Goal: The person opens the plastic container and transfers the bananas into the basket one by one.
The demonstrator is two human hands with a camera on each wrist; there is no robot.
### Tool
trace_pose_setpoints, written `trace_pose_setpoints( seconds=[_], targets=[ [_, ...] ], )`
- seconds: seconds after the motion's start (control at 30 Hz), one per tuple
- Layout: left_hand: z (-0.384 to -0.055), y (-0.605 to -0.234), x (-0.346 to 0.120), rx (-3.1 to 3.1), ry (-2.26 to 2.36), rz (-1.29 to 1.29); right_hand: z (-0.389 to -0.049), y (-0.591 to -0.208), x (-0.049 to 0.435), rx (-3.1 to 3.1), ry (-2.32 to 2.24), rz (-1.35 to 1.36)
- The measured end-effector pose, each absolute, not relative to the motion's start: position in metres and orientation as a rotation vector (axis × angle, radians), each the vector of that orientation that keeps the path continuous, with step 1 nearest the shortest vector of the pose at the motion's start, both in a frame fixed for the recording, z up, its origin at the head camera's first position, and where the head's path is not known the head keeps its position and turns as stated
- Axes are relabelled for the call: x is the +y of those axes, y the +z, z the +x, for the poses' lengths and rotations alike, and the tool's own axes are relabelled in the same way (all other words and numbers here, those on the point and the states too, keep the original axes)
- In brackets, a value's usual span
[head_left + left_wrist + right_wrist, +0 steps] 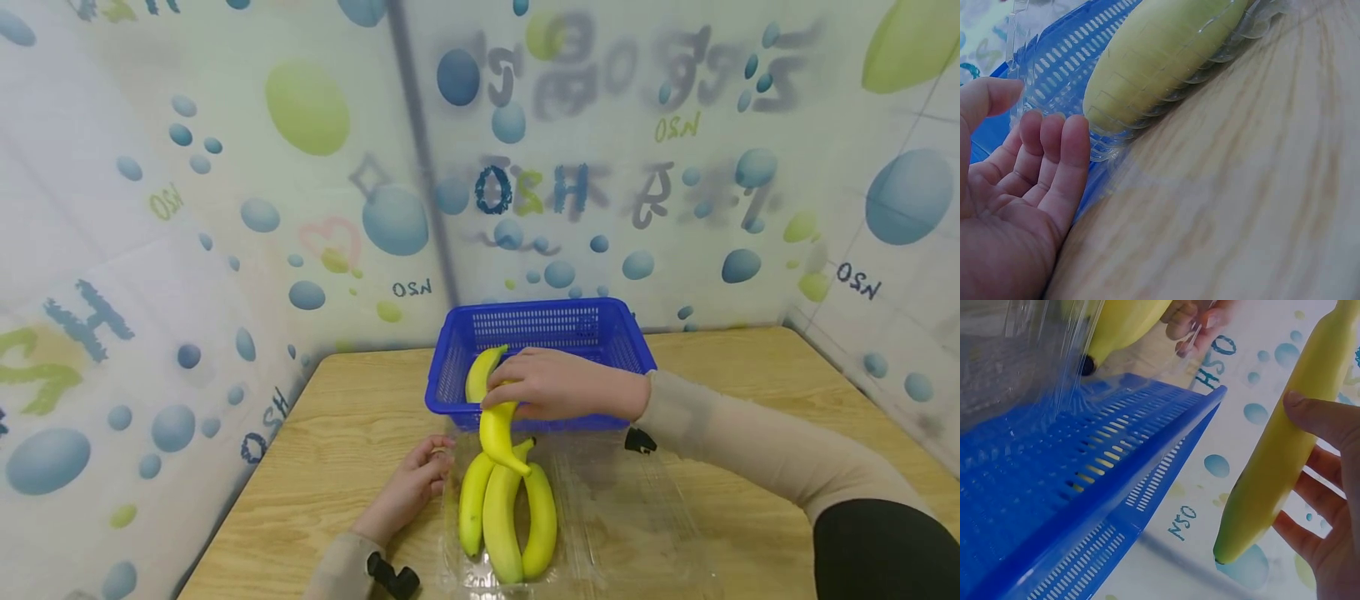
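The right hand point(543, 383) grips one curved yellow banana point(496, 435) between thumb and fingers near the front rim of a blue slotted plastic basket point(534, 322); a slackened hold could drop it, and its free lower end could knock the three yellow bananas point(501, 521) lying in a clear plastic clamshell point(630, 512). The left hand point(415, 483), fingers loosely bent and thumb apart, rests at the clamshell's left edge, so a bump might slide that light-looking plastic. Five bananas are visible, counting one banana inside the basket point(480, 375), plus one basket and one clamshell.
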State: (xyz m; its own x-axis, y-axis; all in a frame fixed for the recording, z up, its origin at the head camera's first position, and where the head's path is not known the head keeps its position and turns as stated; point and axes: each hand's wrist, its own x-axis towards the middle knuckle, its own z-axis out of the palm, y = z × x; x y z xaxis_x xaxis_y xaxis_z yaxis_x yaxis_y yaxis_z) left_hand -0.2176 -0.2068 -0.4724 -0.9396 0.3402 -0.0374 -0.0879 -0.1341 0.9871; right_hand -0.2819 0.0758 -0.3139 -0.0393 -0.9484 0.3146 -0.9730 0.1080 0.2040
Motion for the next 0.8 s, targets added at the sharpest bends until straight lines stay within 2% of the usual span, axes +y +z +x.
trace_pose_setpoints(
  seconds=[0.8],
  targets=[
    [-0.217, -0.474, -0.207, 1.883, 2.149, 0.335, -0.325, -0.307, 0.069, -2.126, 0.114, 1.757]
  ],
)
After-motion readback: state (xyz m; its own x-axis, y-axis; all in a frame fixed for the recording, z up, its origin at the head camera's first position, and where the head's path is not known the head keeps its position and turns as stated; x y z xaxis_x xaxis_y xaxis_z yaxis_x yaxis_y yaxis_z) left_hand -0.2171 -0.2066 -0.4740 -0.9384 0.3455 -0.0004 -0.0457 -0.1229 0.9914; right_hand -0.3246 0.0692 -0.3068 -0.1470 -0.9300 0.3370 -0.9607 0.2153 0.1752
